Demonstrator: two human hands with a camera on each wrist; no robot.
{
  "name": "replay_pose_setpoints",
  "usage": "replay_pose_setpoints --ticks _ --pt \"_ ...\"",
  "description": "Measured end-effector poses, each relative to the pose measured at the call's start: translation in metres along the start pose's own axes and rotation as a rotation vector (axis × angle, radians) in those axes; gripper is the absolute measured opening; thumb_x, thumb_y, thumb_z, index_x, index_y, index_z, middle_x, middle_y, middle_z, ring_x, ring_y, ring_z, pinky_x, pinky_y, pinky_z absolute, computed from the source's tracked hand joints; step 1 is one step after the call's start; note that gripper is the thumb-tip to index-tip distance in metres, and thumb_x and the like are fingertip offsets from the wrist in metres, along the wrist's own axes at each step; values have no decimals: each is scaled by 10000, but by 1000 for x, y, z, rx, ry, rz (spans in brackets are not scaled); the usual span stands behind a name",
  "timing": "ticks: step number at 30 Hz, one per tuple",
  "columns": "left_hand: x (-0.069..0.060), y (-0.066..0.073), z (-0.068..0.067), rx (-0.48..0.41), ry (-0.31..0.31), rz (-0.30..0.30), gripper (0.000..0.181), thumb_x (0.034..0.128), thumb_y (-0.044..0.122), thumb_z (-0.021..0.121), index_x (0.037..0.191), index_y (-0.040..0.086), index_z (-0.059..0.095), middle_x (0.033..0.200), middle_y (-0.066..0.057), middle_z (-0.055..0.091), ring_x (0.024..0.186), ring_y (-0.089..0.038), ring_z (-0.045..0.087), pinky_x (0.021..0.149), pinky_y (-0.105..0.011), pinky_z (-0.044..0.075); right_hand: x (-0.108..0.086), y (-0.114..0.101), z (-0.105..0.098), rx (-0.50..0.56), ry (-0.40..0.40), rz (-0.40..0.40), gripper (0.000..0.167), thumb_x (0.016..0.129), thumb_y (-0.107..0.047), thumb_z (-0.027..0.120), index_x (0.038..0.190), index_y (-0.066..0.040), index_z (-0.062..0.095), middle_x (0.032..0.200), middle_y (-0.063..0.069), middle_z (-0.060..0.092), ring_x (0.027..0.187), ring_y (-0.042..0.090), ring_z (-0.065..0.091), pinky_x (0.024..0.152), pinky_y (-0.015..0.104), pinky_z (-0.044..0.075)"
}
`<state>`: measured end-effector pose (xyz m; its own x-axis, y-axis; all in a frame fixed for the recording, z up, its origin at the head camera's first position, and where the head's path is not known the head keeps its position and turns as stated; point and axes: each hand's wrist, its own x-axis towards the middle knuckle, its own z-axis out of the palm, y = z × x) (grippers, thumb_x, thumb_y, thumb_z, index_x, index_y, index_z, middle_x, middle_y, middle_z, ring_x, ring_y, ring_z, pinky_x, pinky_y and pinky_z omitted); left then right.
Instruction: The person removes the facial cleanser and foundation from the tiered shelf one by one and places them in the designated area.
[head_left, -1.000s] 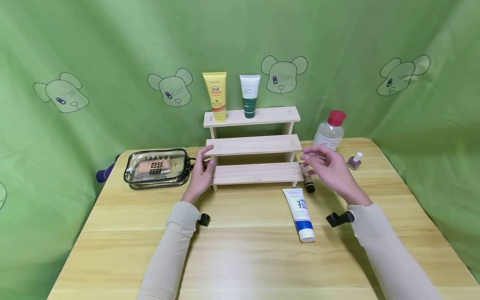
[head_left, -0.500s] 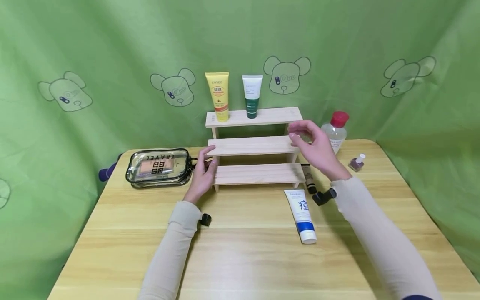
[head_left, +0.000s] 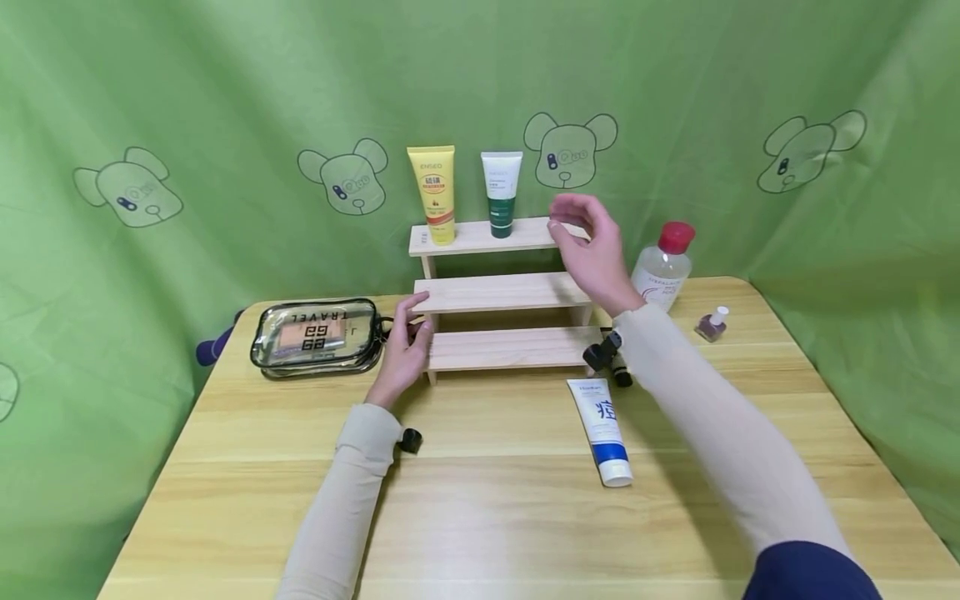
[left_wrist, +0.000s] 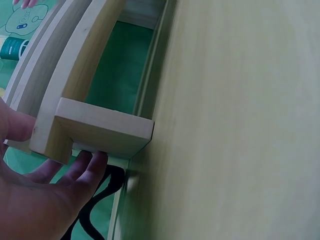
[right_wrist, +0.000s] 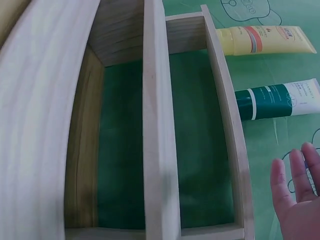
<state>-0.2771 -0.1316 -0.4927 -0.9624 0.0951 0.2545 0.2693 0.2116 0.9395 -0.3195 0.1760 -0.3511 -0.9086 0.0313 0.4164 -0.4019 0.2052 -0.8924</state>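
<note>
The right hand (head_left: 596, 254) has risen, the wooden rack (head_left: 501, 292) lying below its fingers (head_left: 579, 202).

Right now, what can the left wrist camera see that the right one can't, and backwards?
Only the left wrist view: the left hand gripping the three-tier wooden rack, plus a black strap. Only the right wrist view: the red stripe on the yellow squeeze tube. Both: that rack, the green-and-white squeeze tube, some of the right hand and green cartoon-print cloth.
</note>
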Motion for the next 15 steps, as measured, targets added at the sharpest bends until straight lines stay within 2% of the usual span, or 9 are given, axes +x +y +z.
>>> replay_pose_setpoints --ticks 5,12,15 --pt "-1 0 -1 -8 -3 -4 501 1148 76 494 1613 253 441 1217 -232 557 899 -238 551 784 -308 493 11 1 10 27 5 17 446 1063 -88 670 1500 -84 580 1488 214 623 1348 240 634 1161 348 533" --pt "0 1 -1 -15 -5 -6 490 1151 82 497 1608 254 450 1340 -258 565 1013 -270 582 866 -344 492 23 3 27 42 -27 36 480 1063 -38 640 1531 -26 531 1514 216 596 1400 320 603 1200 378 511" --pt "0 2 0 -18 -5 -8 494 1150 79 497 1608 259 452 1313 -245 562 995 -270 571 859 -349 486 27 2 34 26 -36 57 500 1064 -37 631 1549 -39 512 1530 199 587 1419 323 590 1218 375 493"
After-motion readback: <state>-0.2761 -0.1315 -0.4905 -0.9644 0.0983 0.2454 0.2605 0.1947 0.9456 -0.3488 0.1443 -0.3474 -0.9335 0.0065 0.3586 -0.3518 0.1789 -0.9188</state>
